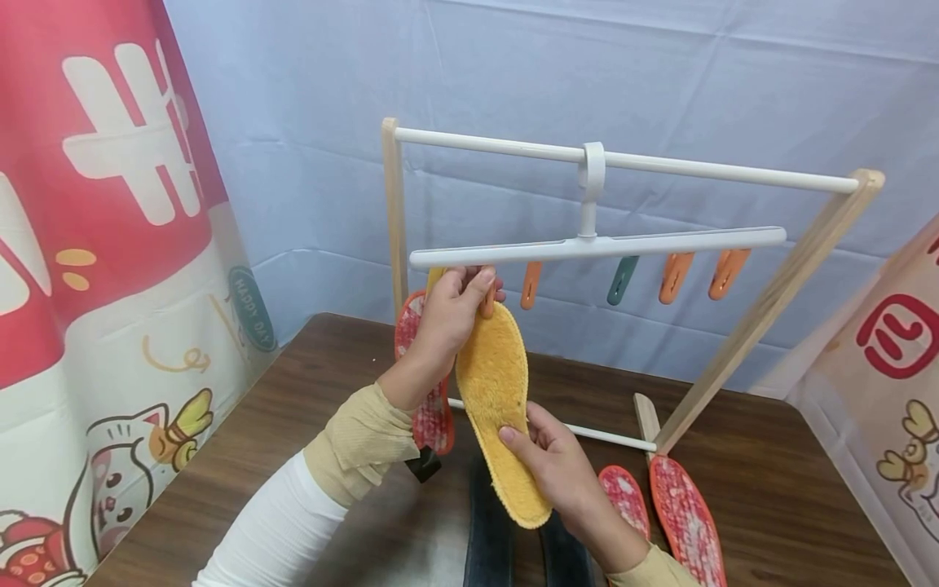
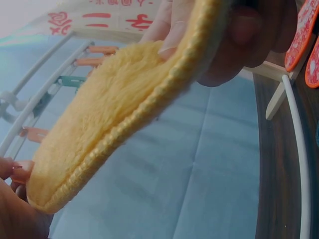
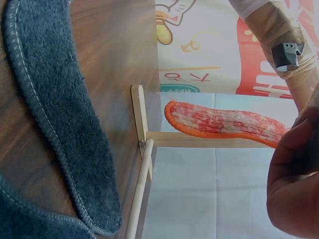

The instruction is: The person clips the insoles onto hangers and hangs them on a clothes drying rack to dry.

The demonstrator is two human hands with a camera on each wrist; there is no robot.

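A fuzzy yellow insole (image 1: 493, 367) hangs lengthwise below the white hanger bar (image 1: 513, 251). At its top end my left hand (image 1: 449, 314) pinches an orange clothespin (image 1: 487, 305); the left wrist view shows this clothespin (image 2: 21, 172) against the insole's tip (image 2: 42, 194). Lower down, my right hand (image 1: 561, 465) grips the insole by its edge, thumb on the fuzzy face. Just behind my left hand, a red-and-white insole (image 1: 434, 416) with orange trim hangs beneath a yellow clothespin (image 1: 434, 279). My left hand partly covers it.
Orange clothespins (image 1: 676, 277) and a green one (image 1: 622, 280) hang farther right on the bar. The hanger hooks over a wooden rack's white rail (image 1: 499, 146). Two dark insoles (image 1: 490, 538) lie on the table in front, and red insoles (image 1: 685, 518) lie at the right.
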